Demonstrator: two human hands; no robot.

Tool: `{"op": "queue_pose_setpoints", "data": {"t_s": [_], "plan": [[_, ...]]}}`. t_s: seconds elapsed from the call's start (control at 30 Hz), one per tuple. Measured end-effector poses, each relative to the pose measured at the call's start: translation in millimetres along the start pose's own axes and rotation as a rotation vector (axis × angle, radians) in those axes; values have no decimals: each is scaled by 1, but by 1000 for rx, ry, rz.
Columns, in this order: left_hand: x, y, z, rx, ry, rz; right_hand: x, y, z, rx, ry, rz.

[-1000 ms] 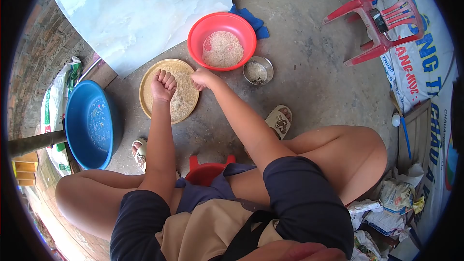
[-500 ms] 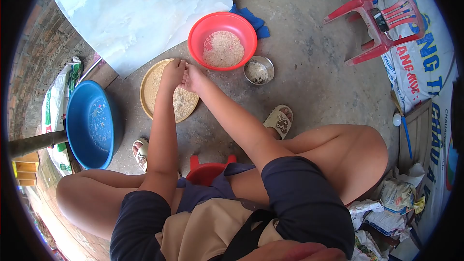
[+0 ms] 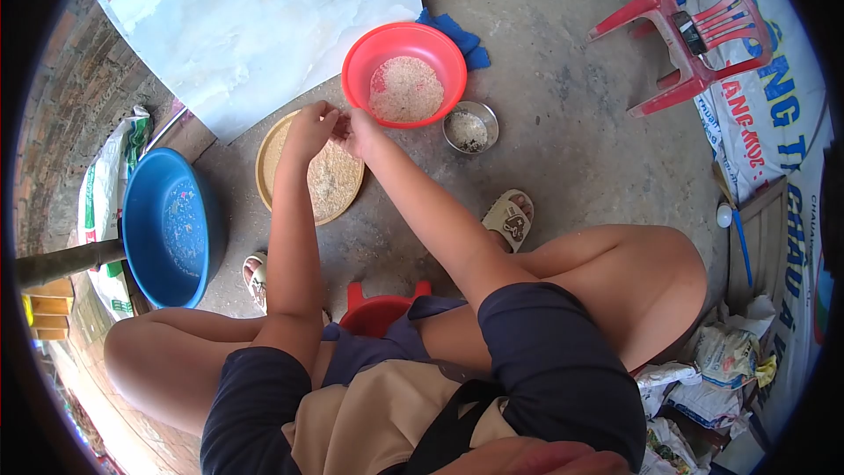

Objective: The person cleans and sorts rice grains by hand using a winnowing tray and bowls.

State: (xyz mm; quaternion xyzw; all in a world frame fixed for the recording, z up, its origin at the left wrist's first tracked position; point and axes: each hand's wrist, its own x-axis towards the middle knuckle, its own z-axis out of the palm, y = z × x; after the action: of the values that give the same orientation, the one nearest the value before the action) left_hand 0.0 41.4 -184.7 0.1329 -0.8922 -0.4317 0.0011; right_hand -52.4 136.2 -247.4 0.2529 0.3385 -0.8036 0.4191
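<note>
My left hand (image 3: 310,130) and my right hand (image 3: 358,135) meet above a round, shallow yellowish tray (image 3: 264,161) that holds pale grains (image 3: 334,181), apparently rice. The left hand's fingers are bent in a pinch toward the right hand. My right hand is turned partly palm up, its fingers curled close to the left fingertips. Whatever they hold is too small or hidden to make out. Just beyond the right hand stands a red plastic basin (image 3: 350,79) with more grains in it. A small metal bowl (image 3: 490,134) with grains and dark bits sits right of the basin.
On the left stands a blue tub (image 3: 180,220) with bits stuck inside. A white sheet (image 3: 264,26) lies ahead, a blue cloth (image 3: 466,40) behind the red basin. A red chair (image 3: 703,35) is at upper right, with printed sacks (image 3: 747,132) beyond and crumpled bags (image 3: 725,361) below.
My hands have shifted slightly and the fingers have moved a little apart at the fingertips, still over the tray. The basin, bowl and tub have stayed in place.
</note>
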Motion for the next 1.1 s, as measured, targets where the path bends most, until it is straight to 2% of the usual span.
{"op": "queue_pose_setpoints", "data": {"t_s": [0.13,0.2,0.37,0.47,0.57,0.6,0.67,0.7,0.77,0.87,1.0,1.07,1.1], "plan": [[5,-15,-6,66,49,5,4,-25,-6,-170,-34,-34],[4,-14,-11,10,47,-52,-2,-47,-8,-449,-170,-50],[4,-28,-14,14,40,-103,-35,-123,-20,-859,-146,-189],[5,-31,-17,24,0,-147,-47,-165,-46,-1028,70,-260],[4,-33,-16,44,-55,-202,-52,-198,-78,-1191,329,-247],[3,-34,-16,54,-79,-226,-54,-203,-88,-1191,328,-247],[2,-40,-14,123,-108,-208,-52,-207,-103,-1516,643,-194],[1,-43,-13,192,-139,-190,-47,-203,-111,-1515,641,-193],[-1,-49,-10,184,-164,-202,-32,-195,-132,-1743,830,-307],[-1,-71,1,197,-173,-196,-35,-186,-123,-1744,773,-221],[-6,-85,17,280,-172,-212,-60,-179,-73,-1718,784,-261],[-8,-98,26,264,-195,-183,-70,-171,-47,-1717,645,-330],[-14,-96,33,373,-160,-216,-66,-163,-40,-1763,564,-402]]}}
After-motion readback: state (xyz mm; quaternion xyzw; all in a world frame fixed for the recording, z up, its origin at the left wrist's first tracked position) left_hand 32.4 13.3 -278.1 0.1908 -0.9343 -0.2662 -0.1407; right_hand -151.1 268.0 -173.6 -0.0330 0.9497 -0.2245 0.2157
